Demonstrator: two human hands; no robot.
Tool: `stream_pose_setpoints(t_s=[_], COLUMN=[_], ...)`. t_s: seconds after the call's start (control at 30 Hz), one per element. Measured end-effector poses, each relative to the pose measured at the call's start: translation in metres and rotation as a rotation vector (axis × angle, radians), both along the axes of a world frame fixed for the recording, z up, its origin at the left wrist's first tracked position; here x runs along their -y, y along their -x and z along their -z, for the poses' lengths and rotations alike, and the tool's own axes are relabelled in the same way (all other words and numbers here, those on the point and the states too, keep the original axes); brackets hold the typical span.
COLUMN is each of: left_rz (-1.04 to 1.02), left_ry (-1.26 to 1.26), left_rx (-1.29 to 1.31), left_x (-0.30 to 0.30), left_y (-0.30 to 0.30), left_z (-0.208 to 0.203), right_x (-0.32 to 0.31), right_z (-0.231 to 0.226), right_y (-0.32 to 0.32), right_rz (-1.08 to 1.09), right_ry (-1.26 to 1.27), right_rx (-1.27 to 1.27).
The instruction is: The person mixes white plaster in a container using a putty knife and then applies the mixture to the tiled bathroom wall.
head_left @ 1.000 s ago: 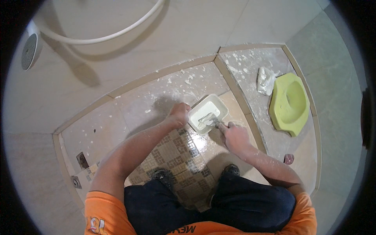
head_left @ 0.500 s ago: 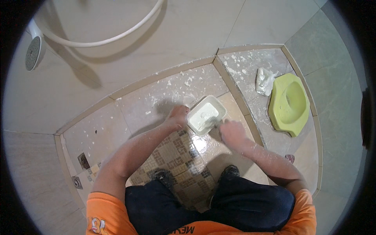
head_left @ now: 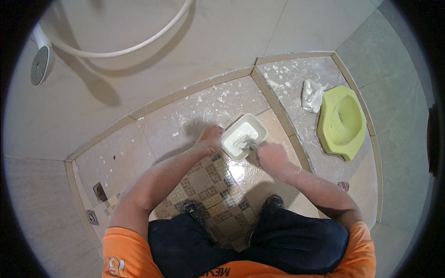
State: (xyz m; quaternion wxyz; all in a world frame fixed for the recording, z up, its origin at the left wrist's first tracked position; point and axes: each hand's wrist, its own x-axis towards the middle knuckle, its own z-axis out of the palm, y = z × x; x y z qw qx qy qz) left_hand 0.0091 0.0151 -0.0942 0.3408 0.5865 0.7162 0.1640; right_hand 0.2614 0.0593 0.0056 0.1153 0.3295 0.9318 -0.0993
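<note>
A white rectangular tub point(head_left: 262, 128) with rounded corners holds a wet white paste point(head_left: 251, 127). My left hand point(head_left: 212, 137) is closed on the tub's left edge, its fingertips partly hidden. At the tub's lower right, my right hand point(head_left: 273, 158) is closed round the handle of what looks like a putty knife point(head_left: 244, 141). The blade, coated in white, rests in the paste inside the tub. Most of the handle is covered by my fingers.
A low curb point(head_left: 282, 113) divides the spattered floor. Beyond it, to the right, are a yellow-green squat toilet pan point(head_left: 351, 121) and a crumpled white plastic bag point(head_left: 313, 96). A shower head point(head_left: 41, 66) with a white hose hangs upper left. A dark floor opening point(head_left: 99, 192) lies lower left.
My right hand has shifted slightly left, and the blade has moved further into the tub, towards its middle. My left hand stays on the tub's edge.
</note>
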Motion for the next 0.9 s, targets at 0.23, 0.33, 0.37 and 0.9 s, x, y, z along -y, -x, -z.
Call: stream_pose_setpoints(t_s=[0.23,0.33,0.37,0.9], left_rz=[-0.008,-0.015,-0.015,-0.044], left_ry=[-0.064,-0.093,-0.105,-0.105], left_rx=[0.033,0.042,0.044,0.044], left_x=[0.009,0.007,0.006,0.005], left_y=[0.003,-0.001,-0.003,0.006], left_z=[0.007,0.004,0.003,0.022], right_x=[-0.003,0.008,0.012,-0.001], right_z=[-0.019,-0.003,0.003,-0.014], right_y=[0.005,-0.003,-0.008,0.004], right_rz=[0.065,-0.032,-0.09,0.03], right_ry=[0.053,0.009,-0.014,0.008], right_rx=[-0.016,0.017,0.029,-0.06])
